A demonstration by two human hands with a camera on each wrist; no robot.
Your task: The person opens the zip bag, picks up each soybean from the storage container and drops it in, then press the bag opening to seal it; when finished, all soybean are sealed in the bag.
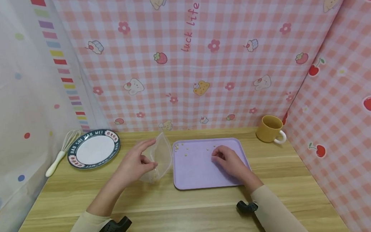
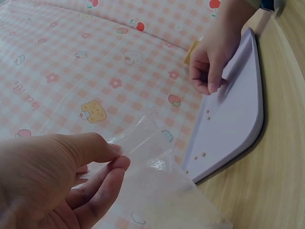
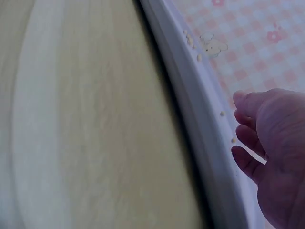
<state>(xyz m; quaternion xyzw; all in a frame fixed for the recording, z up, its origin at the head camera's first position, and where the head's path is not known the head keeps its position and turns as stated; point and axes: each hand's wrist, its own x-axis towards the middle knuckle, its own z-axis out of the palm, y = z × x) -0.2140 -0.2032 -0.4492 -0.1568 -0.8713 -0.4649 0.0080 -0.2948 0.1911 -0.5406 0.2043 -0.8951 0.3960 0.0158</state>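
My left hand (image 1: 132, 166) pinches a clear plastic bag (image 1: 163, 153) between thumb and fingers, left of the lilac tray (image 1: 196, 174). In the left wrist view the bag (image 2: 164, 193) hangs from the fingertips, its upper edge creased. Small yellow grains (image 1: 185, 155) lie scattered on the tray, several of them in its far left corner. Over the tray's right half is my right hand (image 1: 230, 163), its fingers bent and the thumb near the index finger. Whether a grain is between those fingertips cannot be seen. In the right wrist view two grains (image 3: 222, 113) lie near its fingers.
A plate with a dark patterned rim (image 1: 116, 149) stands at the back left, with a whisk (image 1: 59, 155) beside it. At the back right is a yellow mug (image 1: 267, 132) with a white handle. Patterned cloth walls (image 1: 182, 69) bound the wooden table (image 1: 180, 220).
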